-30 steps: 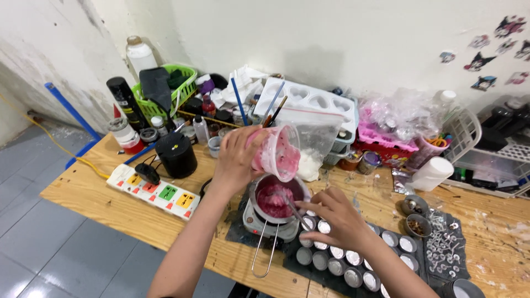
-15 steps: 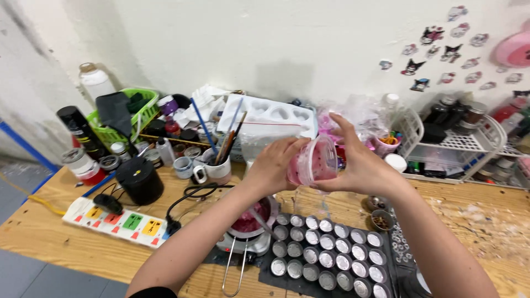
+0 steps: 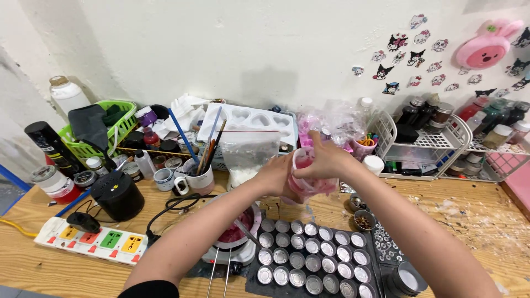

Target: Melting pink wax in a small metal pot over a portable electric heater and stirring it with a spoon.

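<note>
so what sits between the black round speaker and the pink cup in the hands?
In the head view, between the speaker and the pink cup: a white mug of brushes, a clear bag of white powder, and the person's left hand.

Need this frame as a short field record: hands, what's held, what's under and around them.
left hand: left hand cups the near side of the pink cup
right hand: right hand wraps the cup from the top and far side
cup: translucent, pink contents, held above the bench
below: small pot with pink material on a little burner; black mat with rows of empty round tins
left of pot: black jar, power strip
behind: mug of brushes, white heart mould tray
surface: wooden bench
</note>
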